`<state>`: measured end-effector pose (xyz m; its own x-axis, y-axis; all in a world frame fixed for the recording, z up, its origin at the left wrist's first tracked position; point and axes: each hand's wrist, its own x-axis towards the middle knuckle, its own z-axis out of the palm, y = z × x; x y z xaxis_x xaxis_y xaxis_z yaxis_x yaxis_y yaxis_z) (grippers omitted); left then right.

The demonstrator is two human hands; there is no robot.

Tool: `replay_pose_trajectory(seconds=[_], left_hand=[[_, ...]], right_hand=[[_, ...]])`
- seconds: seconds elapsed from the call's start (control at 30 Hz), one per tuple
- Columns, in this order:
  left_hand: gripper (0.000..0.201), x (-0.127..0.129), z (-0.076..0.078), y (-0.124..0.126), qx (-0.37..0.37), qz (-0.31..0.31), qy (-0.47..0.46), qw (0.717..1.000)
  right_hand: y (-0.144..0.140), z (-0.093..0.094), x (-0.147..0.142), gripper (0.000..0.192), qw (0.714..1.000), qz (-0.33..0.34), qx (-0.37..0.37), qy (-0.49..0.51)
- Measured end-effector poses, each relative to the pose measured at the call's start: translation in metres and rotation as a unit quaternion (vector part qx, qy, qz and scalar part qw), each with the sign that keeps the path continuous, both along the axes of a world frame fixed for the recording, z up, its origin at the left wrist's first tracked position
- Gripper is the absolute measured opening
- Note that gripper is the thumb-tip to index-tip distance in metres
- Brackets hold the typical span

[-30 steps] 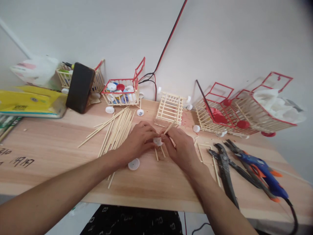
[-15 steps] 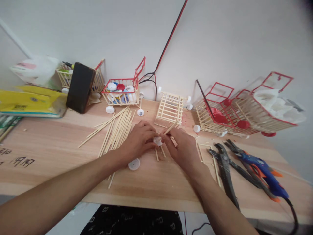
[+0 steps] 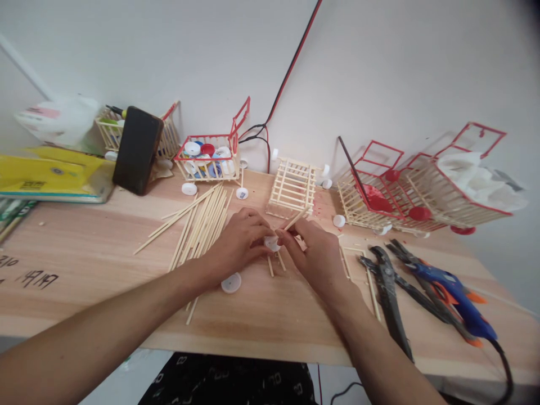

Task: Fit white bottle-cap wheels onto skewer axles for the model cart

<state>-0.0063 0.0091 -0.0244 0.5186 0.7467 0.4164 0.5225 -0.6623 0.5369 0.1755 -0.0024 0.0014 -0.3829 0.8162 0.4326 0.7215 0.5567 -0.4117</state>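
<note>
My left hand (image 3: 247,242) is closed on a white bottle cap (image 3: 272,243), held just above the table. My right hand (image 3: 314,247) pinches a thin wooden stick (image 3: 296,219) whose lower end meets the cap; its far end points up and to the right. Whether the stick passes into the cap is hidden by my fingers. Below the cap, the ends of two short sticks (image 3: 270,266) show. Another white cap (image 3: 231,283) lies on the table by my left wrist. A pile of loose wooden sticks (image 3: 206,225) spreads to the left of my hands.
A small stick cart frame (image 3: 293,185) stands behind my hands. A red-rimmed cart (image 3: 208,163) holds caps; several more carts (image 3: 371,197) line the right back. Pliers (image 3: 390,298) and a blue glue gun (image 3: 455,292) lie at right. A phone (image 3: 138,151) leans at back left.
Both hands keep nearly the same pose, with the cap and stick still held together. The view has shifted very slightly.
</note>
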Motion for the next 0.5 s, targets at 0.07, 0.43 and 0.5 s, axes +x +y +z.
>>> replay_pose_trajectory(seconds=[0.07,0.43,0.5], left_hand=[[0.018,0.0003,-0.0004,0.0001,0.003,0.001,0.0,1.0],[0.018,0.0,-0.0006,0.0008,0.009,-0.002,0.003,1.0],[0.019,0.0002,-0.0011,0.0009,0.011,-0.004,0.003,1.0]], right_hand=[[0.0001,-0.0001,-0.0002,0.02,1.0,-0.001,0.001,-0.002],[-0.0008,-0.0005,0.0,0.02,1.0,0.012,0.002,-0.005],[-0.0011,-0.0002,-0.0001,0.02,1.0,0.014,0.003,-0.005]])
